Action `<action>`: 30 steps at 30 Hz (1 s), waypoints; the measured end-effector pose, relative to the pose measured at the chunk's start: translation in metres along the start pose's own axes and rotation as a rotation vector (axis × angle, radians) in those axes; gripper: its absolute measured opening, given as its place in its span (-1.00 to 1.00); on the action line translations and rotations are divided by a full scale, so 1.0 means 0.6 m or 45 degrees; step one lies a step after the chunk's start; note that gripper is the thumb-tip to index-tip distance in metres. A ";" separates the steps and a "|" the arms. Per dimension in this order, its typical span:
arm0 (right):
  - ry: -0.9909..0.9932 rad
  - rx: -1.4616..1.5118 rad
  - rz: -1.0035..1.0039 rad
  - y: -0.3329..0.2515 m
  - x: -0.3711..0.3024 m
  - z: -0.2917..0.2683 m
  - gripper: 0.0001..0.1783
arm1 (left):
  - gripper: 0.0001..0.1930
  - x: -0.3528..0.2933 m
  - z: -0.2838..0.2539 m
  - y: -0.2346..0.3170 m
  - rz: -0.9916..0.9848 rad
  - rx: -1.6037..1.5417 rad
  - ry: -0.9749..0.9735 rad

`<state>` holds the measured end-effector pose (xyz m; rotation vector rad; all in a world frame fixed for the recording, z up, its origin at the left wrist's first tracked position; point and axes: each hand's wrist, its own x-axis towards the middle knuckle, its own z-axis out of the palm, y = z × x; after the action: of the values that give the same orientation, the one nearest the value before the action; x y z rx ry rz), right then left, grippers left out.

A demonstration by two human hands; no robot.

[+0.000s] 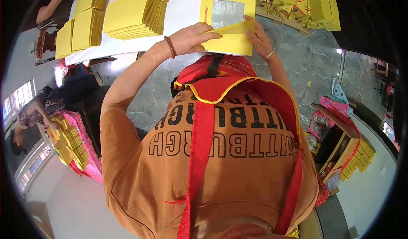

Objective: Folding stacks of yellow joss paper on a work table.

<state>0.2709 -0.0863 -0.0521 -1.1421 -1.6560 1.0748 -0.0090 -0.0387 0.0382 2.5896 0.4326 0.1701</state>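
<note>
Folding over the near edge of a yellow paper sheet (227,35), both hands work at the top of the view, above the person's orange shirt (212,166) and red apron straps (199,145). The left hand (191,38), with a beaded bracelet (170,46) at the wrist, is closed in a pinch on the folded flap, thumb and fingers pressed along its crease. The right hand (258,39), with a thin bangle (269,54) at the wrist, has its fingers curled onto the right end of the same flap, holding it down against the sheet. The sheet bears a silver foil square (227,12) near its middle and lies on a white desk (182,9), its lower edge reaching past the desk's near rim.

To the left on the desk sit several stacks of folded yellow paper (127,13), well apart from the hands. Beyond the right hand, bundles of yellow paper tied with red string (297,3) lie at the far edge of a grey marble floor (306,69). At lower left another person (29,111) bends over a pink cloth (85,145) covered with yellow paper packs (68,141). At right, a low wooden stand (335,128) holds colourful cloth, with more yellow packs (361,158) just beside it
</note>
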 end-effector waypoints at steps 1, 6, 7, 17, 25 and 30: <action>-0.001 -0.001 0.010 0.003 0.000 0.000 -0.65 | -0.27 0.002 -0.001 -0.005 -0.008 -0.006 -0.030; -0.013 -0.015 0.032 0.004 -0.002 0.000 -0.65 | -0.29 0.005 0.003 0.008 0.019 0.137 -0.051; -0.012 -0.030 0.019 0.001 -0.002 0.001 -0.65 | -0.30 0.004 0.009 0.009 0.036 0.193 0.005; -0.015 -0.030 0.028 0.000 -0.002 -0.001 -0.62 | -0.71 0.011 -0.006 -0.025 0.115 -0.046 0.008; -0.058 0.101 0.002 -0.006 -0.001 -0.007 -0.59 | -0.81 0.016 -0.008 -0.051 -0.418 -0.758 0.236; -0.037 0.074 0.080 -0.004 -0.006 -0.003 -0.62 | -0.66 0.010 -0.002 -0.026 -0.500 -0.799 0.317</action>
<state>0.2729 -0.0902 -0.0502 -1.1529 -1.6098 1.1766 -0.0075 -0.0234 0.0315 1.8370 0.8179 0.4168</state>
